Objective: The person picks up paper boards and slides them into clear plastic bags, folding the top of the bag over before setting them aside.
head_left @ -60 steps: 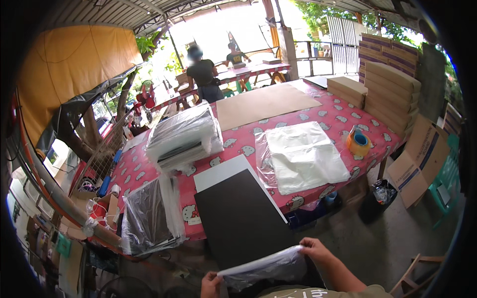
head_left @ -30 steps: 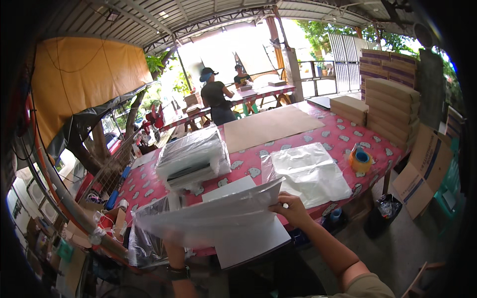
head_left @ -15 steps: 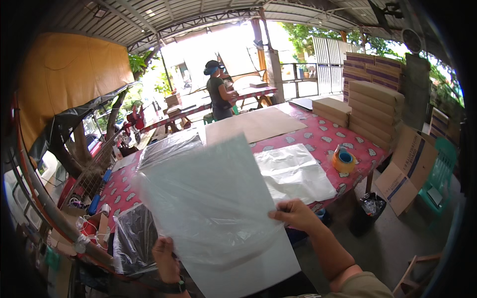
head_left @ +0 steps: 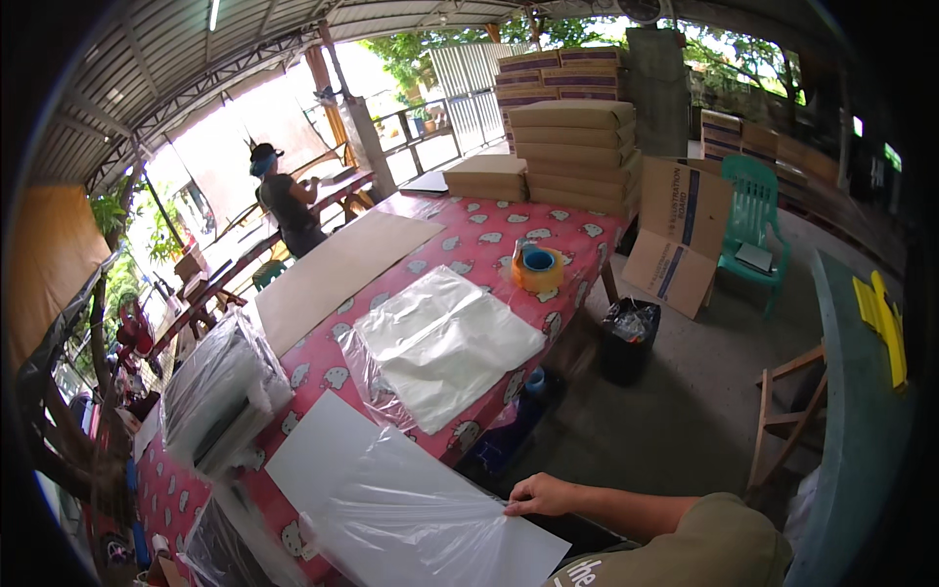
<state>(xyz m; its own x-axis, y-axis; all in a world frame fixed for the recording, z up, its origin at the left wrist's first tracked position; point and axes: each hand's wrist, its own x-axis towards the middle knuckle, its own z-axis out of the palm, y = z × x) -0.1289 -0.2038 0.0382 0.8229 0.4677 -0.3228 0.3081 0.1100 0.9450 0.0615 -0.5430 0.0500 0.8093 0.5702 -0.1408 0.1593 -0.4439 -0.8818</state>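
The left hand was outside the view, so its state could not be told, while at left a stack in clear plastic (head_left: 220, 396) stood on the pink-covered counter (head_left: 469, 227). Next to it, the white board (head_left: 318, 448) reached over the counter's near edge, with the clear plastic film (head_left: 411, 514) across its middle. Just beyond lay flat plastic bags (head_left: 445, 342), and the right hand (head_left: 533, 495) pinched the film's right edge between thumb and fingers.

Plastic film (head_left: 416, 509) across board (head_left: 323, 445)
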